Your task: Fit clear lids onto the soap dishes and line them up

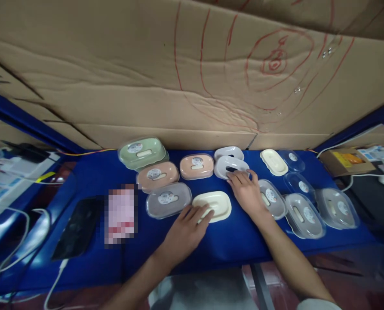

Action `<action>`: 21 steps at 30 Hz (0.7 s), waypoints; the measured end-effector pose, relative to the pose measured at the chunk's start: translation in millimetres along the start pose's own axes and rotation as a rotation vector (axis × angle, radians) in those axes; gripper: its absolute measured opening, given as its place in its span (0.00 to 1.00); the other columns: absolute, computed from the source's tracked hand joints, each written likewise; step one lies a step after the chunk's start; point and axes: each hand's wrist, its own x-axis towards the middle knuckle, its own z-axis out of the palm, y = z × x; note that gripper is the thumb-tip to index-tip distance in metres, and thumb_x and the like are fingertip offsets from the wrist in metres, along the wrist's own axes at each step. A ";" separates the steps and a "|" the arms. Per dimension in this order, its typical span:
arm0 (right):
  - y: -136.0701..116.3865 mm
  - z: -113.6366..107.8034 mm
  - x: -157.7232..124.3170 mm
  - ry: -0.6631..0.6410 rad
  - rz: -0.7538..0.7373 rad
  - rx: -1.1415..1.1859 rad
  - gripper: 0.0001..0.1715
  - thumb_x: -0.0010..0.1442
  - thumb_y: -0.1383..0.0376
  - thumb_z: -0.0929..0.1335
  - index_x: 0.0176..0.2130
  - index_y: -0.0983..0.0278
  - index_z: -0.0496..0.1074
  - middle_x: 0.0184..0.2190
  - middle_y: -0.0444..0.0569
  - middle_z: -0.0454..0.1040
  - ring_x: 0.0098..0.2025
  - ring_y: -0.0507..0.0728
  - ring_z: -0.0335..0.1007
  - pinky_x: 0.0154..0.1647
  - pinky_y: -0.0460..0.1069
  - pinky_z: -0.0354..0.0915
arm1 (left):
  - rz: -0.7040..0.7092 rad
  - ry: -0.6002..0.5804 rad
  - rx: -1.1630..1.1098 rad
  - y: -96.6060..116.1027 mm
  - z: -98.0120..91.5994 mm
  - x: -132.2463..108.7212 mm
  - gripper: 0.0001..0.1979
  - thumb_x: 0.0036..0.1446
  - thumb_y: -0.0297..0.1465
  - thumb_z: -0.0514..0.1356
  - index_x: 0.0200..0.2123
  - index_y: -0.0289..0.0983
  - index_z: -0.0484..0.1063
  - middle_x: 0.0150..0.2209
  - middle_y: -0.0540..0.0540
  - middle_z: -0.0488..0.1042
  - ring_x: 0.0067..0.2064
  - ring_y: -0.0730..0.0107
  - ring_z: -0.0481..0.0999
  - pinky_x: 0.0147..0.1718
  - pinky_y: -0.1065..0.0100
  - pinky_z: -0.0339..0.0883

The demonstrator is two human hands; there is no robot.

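Observation:
My left hand (190, 228) lies with its fingers stretched over the left part of a cream soap dish (222, 204), which has no lid on it. Fingers apart, my right hand (245, 189) touches the front edge of a pale grey-white soap box (224, 165) with a clear lid; its fingertips partly hide the box. Behind that box is another pale soap box (228, 151). A grey soap box (169, 200) sits beside my left fingers, and a pink soap box (196, 165) stands between the hands, farther back. Close to my right wrist is another grey soap box (271, 198).
Further left are a second pink box (158, 176) and a green box (142, 153). To the right are a cream dish (274, 162), loose clear lids (298, 184) and lidded grey boxes (304, 215). A black phone (75, 228) with a cable lies left; cardboard (130, 86) walls the back.

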 end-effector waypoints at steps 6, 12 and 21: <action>-39.8 -27.2 -44.4 0.069 -0.168 0.326 0.16 0.76 0.67 0.65 0.60 0.62 0.73 0.52 0.52 0.82 0.54 0.56 0.78 0.67 0.58 0.60 | -0.212 0.295 -0.107 17.5 11.7 -25.2 0.24 0.71 0.22 0.58 0.68 0.40 0.68 0.66 0.34 0.70 0.65 0.54 0.75 0.58 0.57 0.78; -62.8 -12.1 -80.0 -0.027 -0.139 0.411 0.17 0.76 0.68 0.65 0.60 0.58 0.74 0.55 0.50 0.81 0.60 0.57 0.76 0.69 0.60 0.61 | -0.193 0.343 -0.104 20.9 11.4 -25.9 0.22 0.70 0.25 0.62 0.65 0.38 0.71 0.68 0.33 0.67 0.70 0.47 0.69 0.62 0.50 0.76; -51.1 -18.3 -64.4 -0.167 -0.304 0.470 0.19 0.74 0.68 0.66 0.62 0.59 0.74 0.59 0.49 0.80 0.64 0.58 0.74 0.70 0.60 0.67 | -0.231 0.317 -0.113 17.2 15.2 -22.9 0.13 0.71 0.27 0.62 0.56 0.37 0.77 0.61 0.40 0.78 0.66 0.47 0.73 0.60 0.50 0.78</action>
